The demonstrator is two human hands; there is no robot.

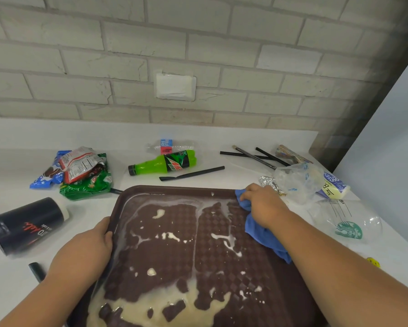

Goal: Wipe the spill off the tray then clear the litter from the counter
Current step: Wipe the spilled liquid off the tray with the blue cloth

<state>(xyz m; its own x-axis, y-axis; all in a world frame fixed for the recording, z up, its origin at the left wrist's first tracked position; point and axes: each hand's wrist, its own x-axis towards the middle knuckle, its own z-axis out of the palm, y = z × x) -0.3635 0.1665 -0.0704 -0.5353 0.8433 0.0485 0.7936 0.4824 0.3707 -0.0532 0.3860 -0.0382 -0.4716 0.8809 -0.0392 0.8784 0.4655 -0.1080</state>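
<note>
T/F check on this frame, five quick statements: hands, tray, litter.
1. The right hand holds a blue cloth at the tray's far right corner. True.
2. The tray is wiped clean. False: a milky spill covers much of it.
3. The green bottle stands upright. False: it lies on its side beyond the tray.
4. The left hand grips the tray's left rim. True.
5. The clear cup sits on the tray. False: it lies on the counter, right of the tray.

Brown chequered plastic tray point(174, 189): near edge ran off the frame's bottom. Crumpled blue cloth point(262, 235) lay partly hidden under the right hand point(262, 206). Small yellow object point(373, 262) was too small to identify.
</note>
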